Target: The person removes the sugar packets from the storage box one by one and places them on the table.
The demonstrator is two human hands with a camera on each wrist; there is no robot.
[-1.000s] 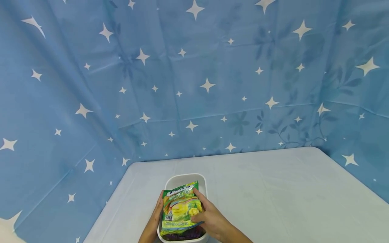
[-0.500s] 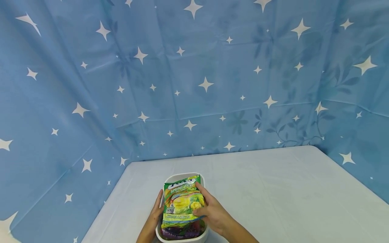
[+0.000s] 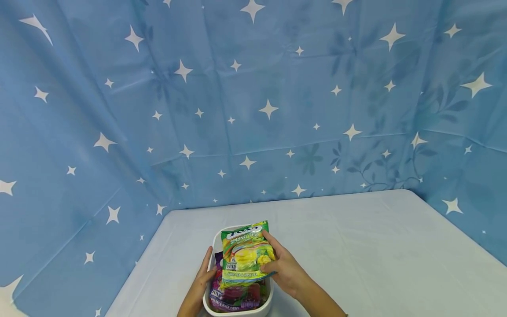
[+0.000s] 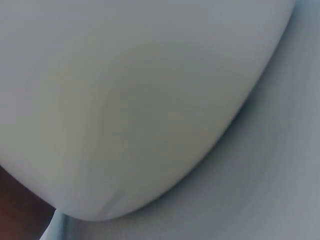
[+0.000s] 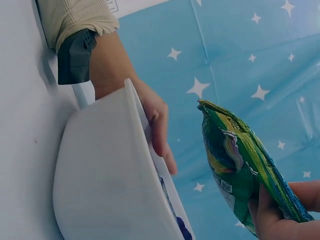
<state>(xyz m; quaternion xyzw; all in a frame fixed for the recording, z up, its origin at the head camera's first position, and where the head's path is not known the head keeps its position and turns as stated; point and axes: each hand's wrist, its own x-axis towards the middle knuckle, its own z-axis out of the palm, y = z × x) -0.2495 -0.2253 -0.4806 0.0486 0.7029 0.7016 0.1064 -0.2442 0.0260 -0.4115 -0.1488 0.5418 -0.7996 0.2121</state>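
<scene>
My right hand (image 3: 289, 274) pinches the right side of a green and yellow candy bag (image 3: 243, 255), thumb on its printed front. In the right wrist view, this bag (image 5: 232, 165) is raised clear of the white plastic tub (image 5: 102, 175). Inside the tub lies a purple candy bag (image 3: 233, 300), partly covered by the green one in the head view. My left hand (image 3: 200, 281) holds the tub's left wall, its thumb hooked over the rim. The tub's outer wall (image 4: 135, 115) fills most of the left wrist view, where the fingers are hidden.
The tub stands near the front edge of a white-covered table (image 3: 336, 246). A blue curtain with white stars (image 3: 269, 110) hangs behind the table and along its sides. On the left forearm sit a dark wrist device (image 5: 75, 57) and a beige sleeve (image 5: 80, 20).
My right hand has lifted the green candy bag up and to the right, uncovering more of the purple bag below. My left hand stays at the tub's left side.
</scene>
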